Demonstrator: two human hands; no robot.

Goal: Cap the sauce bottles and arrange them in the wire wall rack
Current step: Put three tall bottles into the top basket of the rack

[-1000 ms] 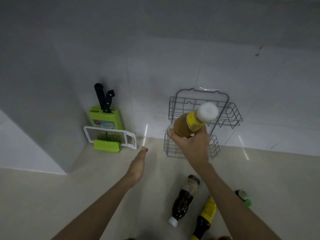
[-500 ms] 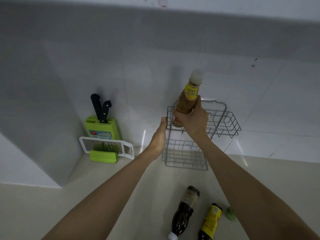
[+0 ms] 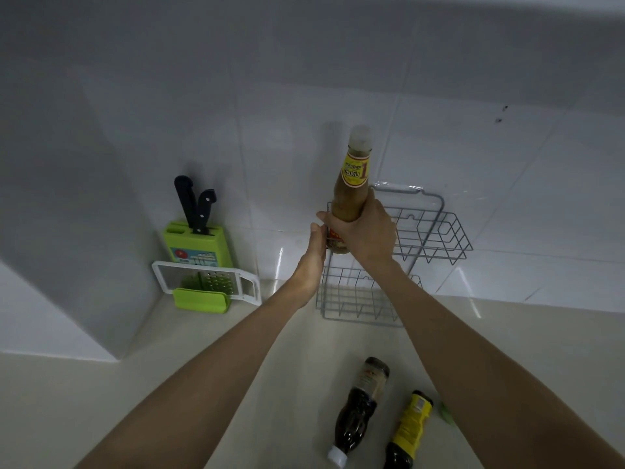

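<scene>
My right hand (image 3: 367,230) grips a capped bottle of tan sauce (image 3: 351,184) with a yellow neck label, held upright at the left end of the upper basket of the grey wire wall rack (image 3: 436,231). My left hand (image 3: 313,258) touches the rack's left edge beside the bottle's base; whether it grips the wire I cannot tell. On the counter, two bottles lie on their sides: a dark sauce bottle (image 3: 358,411) with a white cap and a dark bottle with a yellow label (image 3: 407,431). A small green piece (image 3: 447,413) peeks out beside my right forearm.
A green knife block (image 3: 198,242) with two black-handled knives stands in the corner at the left, with a white and green grater (image 3: 206,286) leaning in front of it. White tiled wall (image 3: 507,170) runs behind the rack. The rack's lower basket (image 3: 355,299) reaches the counter.
My right hand has lowered the tan bottle slightly toward the upper basket and turned it more upright. My left hand has moved right, up to the rack's left edge.
</scene>
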